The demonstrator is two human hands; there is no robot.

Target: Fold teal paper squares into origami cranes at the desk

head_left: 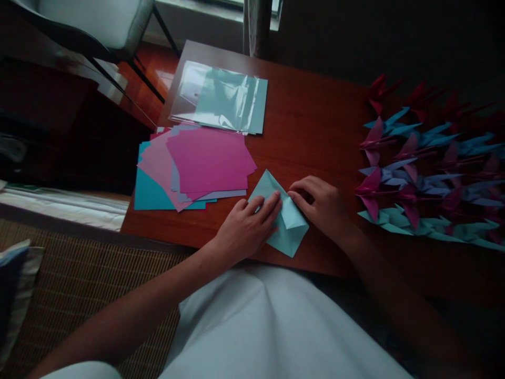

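A mint-green sheet of origami paper (292, 243) lies on the table near its front edge, turned with a corner toward me. A lighter flap is folded over on its right half. My left hand (248, 227) rests on the sheet's left part, fingers stretched out and pressing it down. At the upper right edge my right hand (320, 201) is closed, thumb and forefinger pinching the paper's rim. The fingertips partly cover where the flap meets the edge.
Left of the sheet is a fanned stack of pink, lilac and blue paper (213, 163). Behind it lies a clear plastic packet (224, 100) with mint-green sheets. Rows of folded paper cranes (410, 152) fill the right side of the wooden table (311, 110). A chair (98, 26) stands far left.
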